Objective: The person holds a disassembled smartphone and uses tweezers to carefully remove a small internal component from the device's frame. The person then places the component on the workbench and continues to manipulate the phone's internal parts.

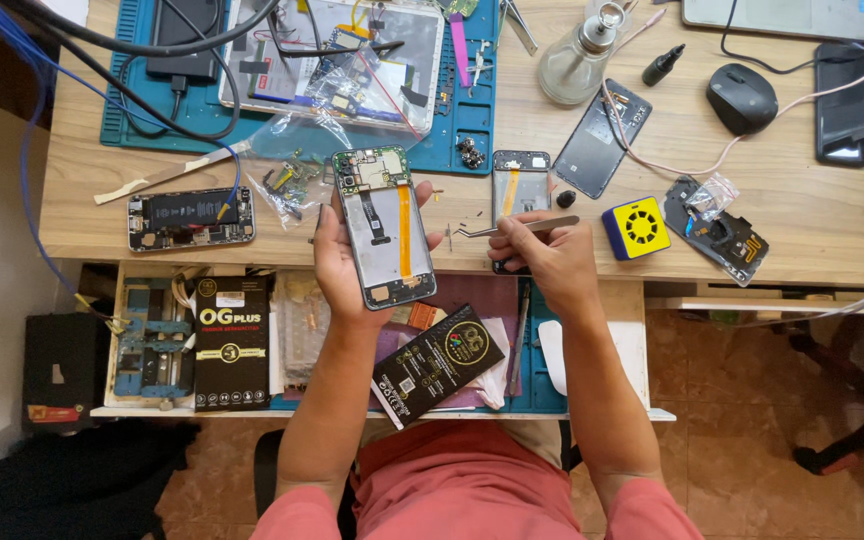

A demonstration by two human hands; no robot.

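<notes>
Two hands busy | left hand [344, 262] grasps opened phone [384, 228] over desk edge [252, 252] | right hand [542, 255] pinches tweezers [517, 227] just right of phone | risk: tweezer tip may scratch orange ribbon [405, 232]; loose grip may drop phone into drawer [592, 400] below desk edge

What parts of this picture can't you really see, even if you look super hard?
- Head view: the tips of the tweezers in the right hand are too small to tell whether they grip anything.
- The left hand covers the back of the opened phone.
- The laptop is cut off by the top edge.
- The drawer contents overlap each other.
</notes>
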